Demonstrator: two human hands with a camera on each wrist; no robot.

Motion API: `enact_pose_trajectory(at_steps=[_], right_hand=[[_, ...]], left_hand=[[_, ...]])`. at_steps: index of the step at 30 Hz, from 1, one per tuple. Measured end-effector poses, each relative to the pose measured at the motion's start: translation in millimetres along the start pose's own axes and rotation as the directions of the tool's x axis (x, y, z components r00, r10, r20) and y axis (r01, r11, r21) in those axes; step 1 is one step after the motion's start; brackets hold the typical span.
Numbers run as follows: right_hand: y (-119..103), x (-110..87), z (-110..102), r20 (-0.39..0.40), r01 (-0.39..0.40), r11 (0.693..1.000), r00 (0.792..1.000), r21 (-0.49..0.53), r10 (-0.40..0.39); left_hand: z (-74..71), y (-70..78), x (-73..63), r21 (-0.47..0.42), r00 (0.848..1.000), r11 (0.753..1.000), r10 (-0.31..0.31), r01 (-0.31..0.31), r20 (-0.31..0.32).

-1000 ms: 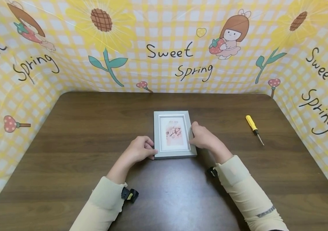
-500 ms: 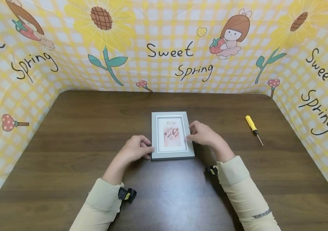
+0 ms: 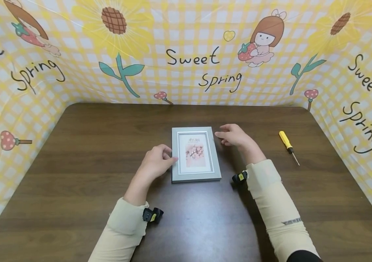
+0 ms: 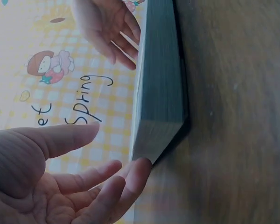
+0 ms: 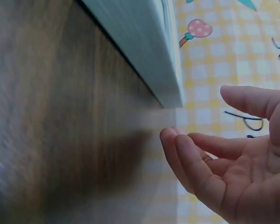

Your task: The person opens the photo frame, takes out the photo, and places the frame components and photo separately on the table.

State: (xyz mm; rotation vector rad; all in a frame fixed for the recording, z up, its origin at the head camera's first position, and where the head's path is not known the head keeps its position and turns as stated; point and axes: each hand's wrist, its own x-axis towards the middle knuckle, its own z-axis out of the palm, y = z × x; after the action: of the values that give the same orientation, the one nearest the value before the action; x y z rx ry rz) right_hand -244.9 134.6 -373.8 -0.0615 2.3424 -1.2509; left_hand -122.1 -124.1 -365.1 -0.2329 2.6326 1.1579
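A light grey picture frame (image 3: 196,177) lies face up on the brown table, with a pink flower print (image 3: 195,154) showing inside its white border. Along its left side is my left hand (image 3: 156,160). In the left wrist view that hand's fingers are loosely bent, a fingertip (image 4: 141,164) right at a corner of the frame and the thumb held apart. Beyond the frame's far right corner hovers my right hand (image 3: 236,136), holding nothing. The right wrist view has its thumb and relaxed fingers (image 5: 191,154) spread apart, with a gap to the frame's corner (image 5: 172,100).
To the right on the table (image 3: 91,145) lies a screwdriver (image 3: 288,147) with a yellow and black handle, its tip toward the near right. A yellow checked cloth (image 3: 189,22) with printed flowers and lettering rises behind the table and along both sides.
The picture frame has shifted slightly left and nearer. My right hand has left its right edge and moved away to beyond the far right corner. My left hand has slid farther up the left side.
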Motion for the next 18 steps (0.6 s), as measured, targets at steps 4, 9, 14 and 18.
enact_pose_trajectory(at_steps=[4, 9, 14, 18], right_hand=[[-1.8, 7.9, -3.0, 0.019, -0.038, 0.999, 0.999, 0.032, 0.038], [-4.3, 13.5, -2.1, 0.015, -0.044, 0.999, 0.999, 0.027, 0.043], [-5.2, 17.1, 0.9, 0.025, -0.056, 0.998, 0.998, 0.02, 0.056], [-4.0, 19.3, 3.0, 0.039, -0.056, 0.998, 0.998, 0.007, 0.055]], left_hand=[[2.8, -0.2, 0.2, 0.011, 1.0, 1.0, -0.015, 0.015, 0.009], [4.9, -2.1, 1.8, 0.034, 0.999, 0.999, -0.033, 0.032, 0.022], [6.0, -5.0, 3.5, 0.063, 0.998, 0.998, -0.035, 0.031, 0.053], [6.4, -5.8, 4.1, 0.066, 0.997, 0.998, -0.025, 0.02, 0.068]])
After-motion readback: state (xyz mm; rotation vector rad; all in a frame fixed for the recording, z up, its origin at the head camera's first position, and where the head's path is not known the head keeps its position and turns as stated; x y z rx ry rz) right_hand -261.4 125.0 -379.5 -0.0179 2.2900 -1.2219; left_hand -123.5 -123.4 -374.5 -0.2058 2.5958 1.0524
